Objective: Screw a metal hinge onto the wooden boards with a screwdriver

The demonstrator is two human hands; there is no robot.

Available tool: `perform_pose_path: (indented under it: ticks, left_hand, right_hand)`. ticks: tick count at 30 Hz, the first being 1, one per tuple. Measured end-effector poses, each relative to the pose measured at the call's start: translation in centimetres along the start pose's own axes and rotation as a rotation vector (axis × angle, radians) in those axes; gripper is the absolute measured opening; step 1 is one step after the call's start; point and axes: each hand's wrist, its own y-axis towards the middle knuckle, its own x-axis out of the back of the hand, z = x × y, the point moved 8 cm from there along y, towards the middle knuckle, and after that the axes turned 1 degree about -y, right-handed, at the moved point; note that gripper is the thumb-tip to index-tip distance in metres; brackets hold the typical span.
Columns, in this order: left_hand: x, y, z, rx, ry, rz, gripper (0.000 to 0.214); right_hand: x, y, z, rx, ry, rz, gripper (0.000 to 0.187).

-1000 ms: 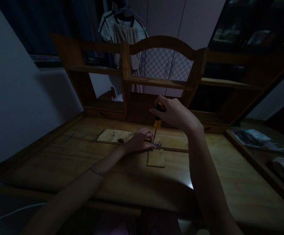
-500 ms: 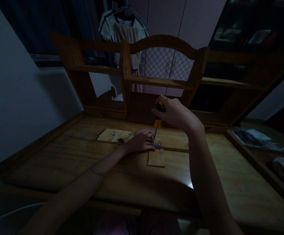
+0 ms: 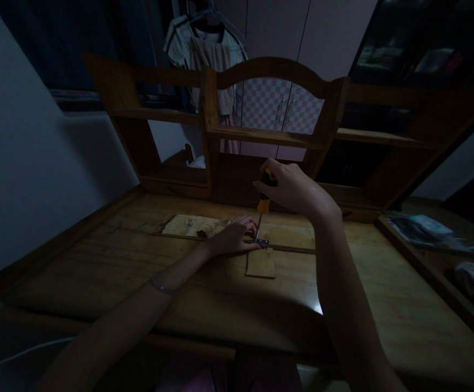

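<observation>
My right hand [image 3: 294, 190] is closed round the black and yellow handle of a screwdriver [image 3: 263, 203], held nearly upright. Its thin shaft points down onto a small metal fitting [image 3: 262, 243] at the top edge of a small wooden board [image 3: 260, 263] on the desk [image 3: 204, 288]. My left hand [image 3: 234, 237] rests on the desk just left of the fitting, with its fingers curled and fingertips pinched against the fitting. A bracelet circles my left wrist.
A wooden shelf unit [image 3: 261, 130] rises at the back of the desk. A pale worn patch [image 3: 194, 225] lies left of my hands. Clothes on a hanger [image 3: 208, 49] hang behind. Papers and clutter [image 3: 428, 228] sit at the right.
Both hands stay almost where they were. The right hand has shifted its grip slightly on the screwdriver handle.
</observation>
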Motion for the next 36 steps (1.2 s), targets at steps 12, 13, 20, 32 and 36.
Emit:
perform_pose_path:
  ticks: [12, 13, 20, 32, 36]
  left_hand:
    - [-0.18, -0.24, -0.16, 0.027, -0.011, 0.006, 0.026]
    - [-0.18, -0.26, -0.17, 0.023, -0.006, 0.004, 0.026]
    - [-0.12, -0.28, -0.49, 0.03, 0.033, 0.028, 0.025]
    - [-0.25, -0.32, -0.44, 0.024, 0.077, 0.026, 0.03]
    - [-0.35, -0.37, -0.26, 0.036, 0.077, 0.035, 0.03]
  right_hand:
    - [-0.12, 0.04, -0.17, 0.0, -0.016, -0.005, 0.032]
    - [-0.14, 0.04, -0.19, 0.0, -0.021, -0.003, 0.033]
    - [-0.08, -0.01, -0.11, 0.008, -0.029, 0.003, 0.033]
    - [-0.04, -0.15, -0.12, 0.0, -0.023, 0.003, 0.034]
    - [-0.1, -0.16, -0.14, 0.006, -0.027, -0.003, 0.033]
